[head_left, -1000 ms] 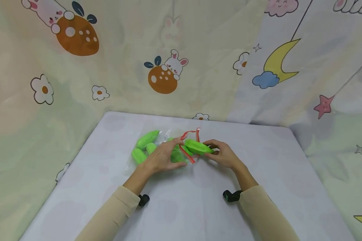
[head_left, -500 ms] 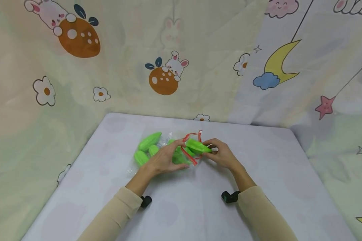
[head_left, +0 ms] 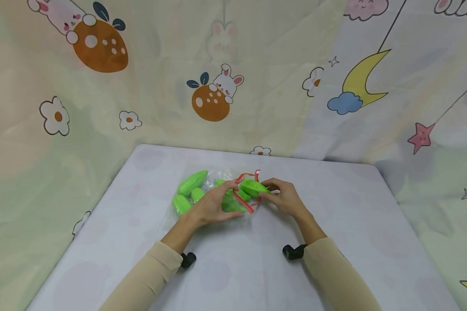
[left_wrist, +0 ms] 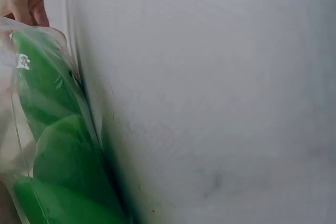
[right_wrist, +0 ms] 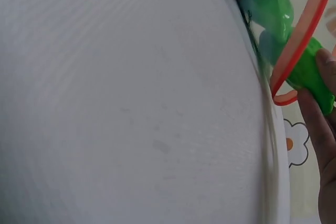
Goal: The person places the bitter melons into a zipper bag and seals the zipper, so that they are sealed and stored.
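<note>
A clear plastic bag point(head_left: 218, 175) with a red-edged mouth point(head_left: 243, 202) lies on the table and holds several green, elongated, pointed pieces point(head_left: 193, 183) that look like vegetables. My left hand point(head_left: 212, 205) grips the bag near its mouth, thumb toward me and fingers on the far side. At the mouth, my right hand point(head_left: 286, 198) pinches the tapered end of another green piece point(head_left: 253, 187), whose other end lies within the red edging. The right wrist view shows this pinched green piece point(right_wrist: 307, 72) behind the red strip point(right_wrist: 302, 35). Bagged green pieces point(left_wrist: 63, 150) fill the left wrist view's left side.
A white table point(head_left: 334, 207) spreads around the bag. Behind it hangs a cloth backdrop point(head_left: 272, 86) printed with bunnies, flowers and a moon. Small black wrist cameras point(head_left: 293, 252) sit at both sleeve cuffs.
My right hand has shifted slightly left with the green piece, which sits a little farther into the bag's mouth. My left hand keeps its grip and has barely moved.
</note>
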A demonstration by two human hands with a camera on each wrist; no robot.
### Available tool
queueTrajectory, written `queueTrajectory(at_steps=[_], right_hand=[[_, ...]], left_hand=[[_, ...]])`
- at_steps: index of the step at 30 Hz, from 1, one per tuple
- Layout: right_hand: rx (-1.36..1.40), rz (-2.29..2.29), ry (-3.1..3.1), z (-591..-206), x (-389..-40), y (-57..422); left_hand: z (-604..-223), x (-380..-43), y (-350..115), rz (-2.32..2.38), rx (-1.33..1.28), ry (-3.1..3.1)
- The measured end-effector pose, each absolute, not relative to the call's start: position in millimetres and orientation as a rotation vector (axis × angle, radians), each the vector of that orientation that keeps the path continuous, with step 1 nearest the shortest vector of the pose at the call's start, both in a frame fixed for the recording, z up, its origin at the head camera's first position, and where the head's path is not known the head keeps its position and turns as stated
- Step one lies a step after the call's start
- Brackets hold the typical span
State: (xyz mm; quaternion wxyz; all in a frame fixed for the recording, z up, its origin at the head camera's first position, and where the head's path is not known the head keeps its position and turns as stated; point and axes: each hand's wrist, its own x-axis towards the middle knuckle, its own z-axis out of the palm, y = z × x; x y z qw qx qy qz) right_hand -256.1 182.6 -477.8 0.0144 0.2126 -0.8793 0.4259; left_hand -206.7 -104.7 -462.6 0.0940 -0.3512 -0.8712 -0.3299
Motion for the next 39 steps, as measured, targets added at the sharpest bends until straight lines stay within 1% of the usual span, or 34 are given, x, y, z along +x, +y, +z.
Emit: queueTrajectory(at_steps=[10,16,23,26,32,39], right_hand=[[0.606,1.379,-2.751,-486,-250,181],[0.675,1.379,-2.789,-489,-246,184],[0.687,1.26,-2.79,-478,-234,185],[0.745,1.269,-2.825,-470,-225,185],[0.947,1.388,-2.923,-462,-204,187],[1.079,1.43,-3.007,-451,-183,185]], left_hand=[[-464,-203,-103,-1.012,-1.074,-2.557],[-463,-199,-102,-1.005,-1.039,-2.624],[-463,-196,-103,-0.977,-1.013,-2.662],[-463,-197,-104,-0.981,-1.014,-2.65],[-461,-200,-100,-0.992,-1.062,-2.666],[-459,-200,-95,-1.003,-1.076,-2.685]])
